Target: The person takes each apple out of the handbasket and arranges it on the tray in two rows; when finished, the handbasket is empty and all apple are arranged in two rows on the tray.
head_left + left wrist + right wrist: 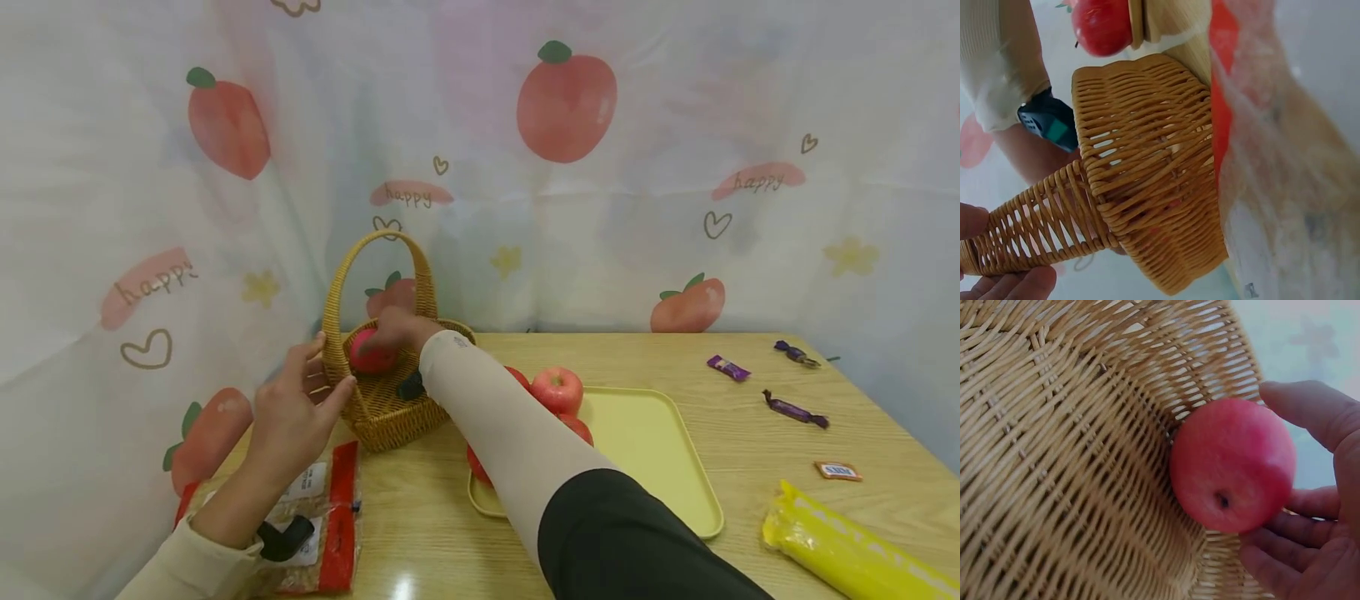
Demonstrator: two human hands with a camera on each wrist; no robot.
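Observation:
A woven wicker basket (390,425) with a tall handle stands at the table's back left. My right hand (397,329) reaches into it and holds a red apple (371,354). In the right wrist view the apple (1232,465) lies against the basket's inner wall (1054,456), with my thumb above it and my fingers (1279,569) curled under it. My left hand (296,408) is at the basket's left side, fingers relaxed, thumb against the rim. In the left wrist view its fingertips (1013,284) lie beside the handle (1035,225).
A yellow tray (645,433) right of the basket carries more red apples (557,388). Wrapped candies (795,410) lie at the far right, a yellow packet (847,550) at the front right. A red and clear bag (337,533) lies under my left forearm. A curtain hangs behind.

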